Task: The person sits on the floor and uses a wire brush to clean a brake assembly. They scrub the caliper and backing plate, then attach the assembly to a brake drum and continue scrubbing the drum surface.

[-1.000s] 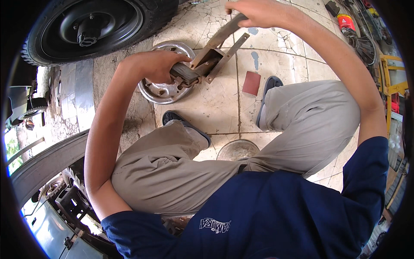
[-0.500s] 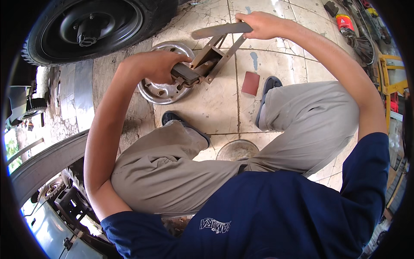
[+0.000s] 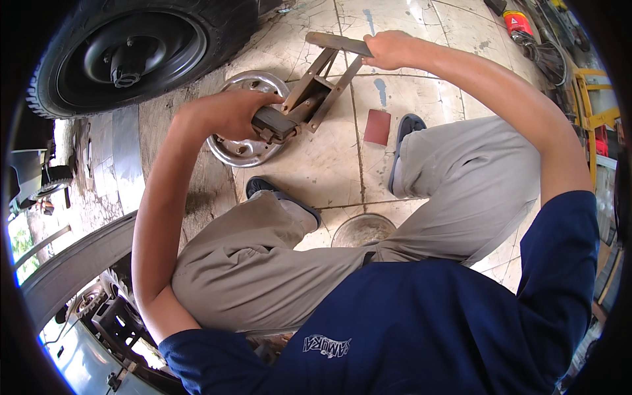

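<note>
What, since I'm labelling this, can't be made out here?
- Head view: one end of the bar, inside the right grip.
- Head view: part of the silver wheel, behind the left grip.
- Head view: top of the tyre, past the upper edge.
- Head view: part of the round disc, behind the trousers.

A big black tyre (image 3: 230, 46) on a dark wheel (image 3: 155, 62) stands at the upper left. Cream tiles (image 3: 329, 171) cover the floor, cracked and marked with grey patches (image 3: 380, 92). A small reddish-brown sheet (image 3: 377, 127) lies flat there, well apart from a round disc (image 3: 363, 230) nearer the lower edge. At the upper right, a red and yellow can (image 3: 518, 24) stands beyond a yellow frame (image 3: 600, 118).
</note>
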`<state>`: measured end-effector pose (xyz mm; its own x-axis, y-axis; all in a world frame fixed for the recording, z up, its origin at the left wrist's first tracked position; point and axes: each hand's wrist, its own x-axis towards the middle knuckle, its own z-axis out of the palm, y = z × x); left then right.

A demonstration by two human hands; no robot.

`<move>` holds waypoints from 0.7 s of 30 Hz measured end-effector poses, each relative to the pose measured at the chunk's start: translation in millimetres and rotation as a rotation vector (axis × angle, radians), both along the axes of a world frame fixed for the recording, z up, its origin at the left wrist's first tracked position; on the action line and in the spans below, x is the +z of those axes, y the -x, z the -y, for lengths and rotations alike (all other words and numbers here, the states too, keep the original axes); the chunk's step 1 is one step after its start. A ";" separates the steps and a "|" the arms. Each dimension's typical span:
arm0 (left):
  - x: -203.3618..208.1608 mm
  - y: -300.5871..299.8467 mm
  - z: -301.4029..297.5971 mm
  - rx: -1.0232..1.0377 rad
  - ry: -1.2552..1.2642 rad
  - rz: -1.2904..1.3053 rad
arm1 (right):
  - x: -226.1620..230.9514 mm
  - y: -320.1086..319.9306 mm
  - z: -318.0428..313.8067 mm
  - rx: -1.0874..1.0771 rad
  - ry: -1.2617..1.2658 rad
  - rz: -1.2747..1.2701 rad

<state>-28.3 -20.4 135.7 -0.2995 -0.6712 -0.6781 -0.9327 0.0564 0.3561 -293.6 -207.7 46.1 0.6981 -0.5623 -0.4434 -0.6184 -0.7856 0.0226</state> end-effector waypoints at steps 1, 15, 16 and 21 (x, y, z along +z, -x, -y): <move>0.6 1.8 -1.0 -0.021 0.019 0.009 | -2.7 -1.4 -2.0 -0.013 -0.053 -0.026; -0.1 25.5 -6.7 -0.064 -0.091 -0.045 | -11.7 -9.9 1.9 -0.039 -0.226 0.092; -4.1 24.5 -5.4 -0.063 -0.098 -0.071 | -12.6 -7.9 -2.4 -0.015 -0.301 0.082; -5.3 25.0 -1.9 -0.025 -0.195 -0.149 | -6.9 -6.8 -16.5 0.279 -0.307 0.053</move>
<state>-53.3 -18.5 130.5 -0.4206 -0.5231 -0.7413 -0.8683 -0.0046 0.4959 -286.8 -191.2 39.2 0.8314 -0.1961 -0.5199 -0.3751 -0.8884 -0.2647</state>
